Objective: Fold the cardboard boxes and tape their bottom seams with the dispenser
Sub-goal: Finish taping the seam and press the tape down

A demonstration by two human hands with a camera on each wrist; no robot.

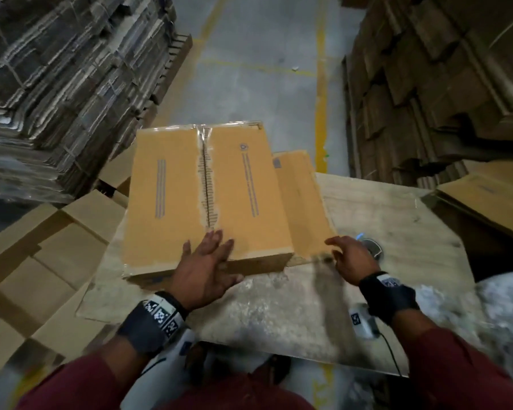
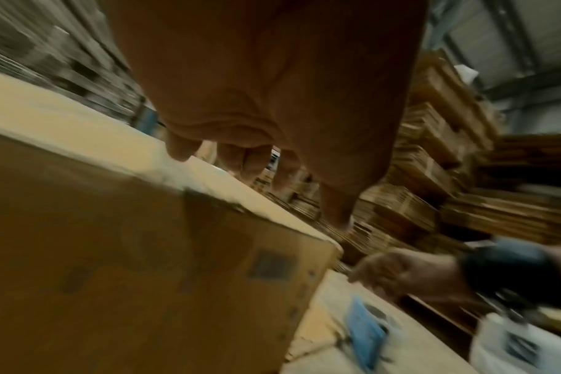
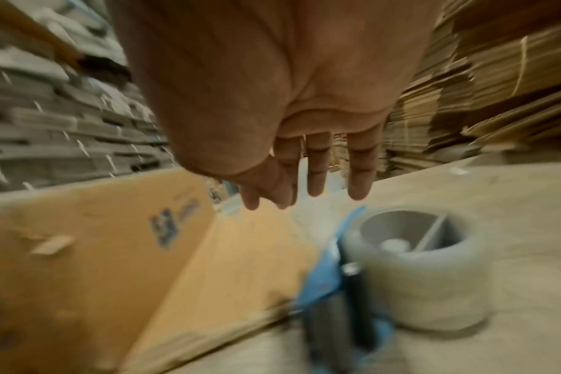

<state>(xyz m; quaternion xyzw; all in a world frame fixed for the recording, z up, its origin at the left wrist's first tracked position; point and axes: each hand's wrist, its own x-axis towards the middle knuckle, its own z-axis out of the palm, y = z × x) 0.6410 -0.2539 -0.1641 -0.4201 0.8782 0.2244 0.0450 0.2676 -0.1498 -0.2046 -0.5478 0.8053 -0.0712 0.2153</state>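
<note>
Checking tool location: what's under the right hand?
The tape dispenser lies on the table just below the open right hand. In the head view the hand covers most of it.

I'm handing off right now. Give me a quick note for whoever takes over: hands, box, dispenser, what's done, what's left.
Left hand: open, fingers spread on the near edge of the box.
Right hand: open, holds nothing, above the dispenser.
Box: on the table, bottom up, one side flap lying out to the right.
Dispenser: on the table right of the box.
Done: box folded, tape along the seam.
Left: move this box off, fold and tape the next.
</note>
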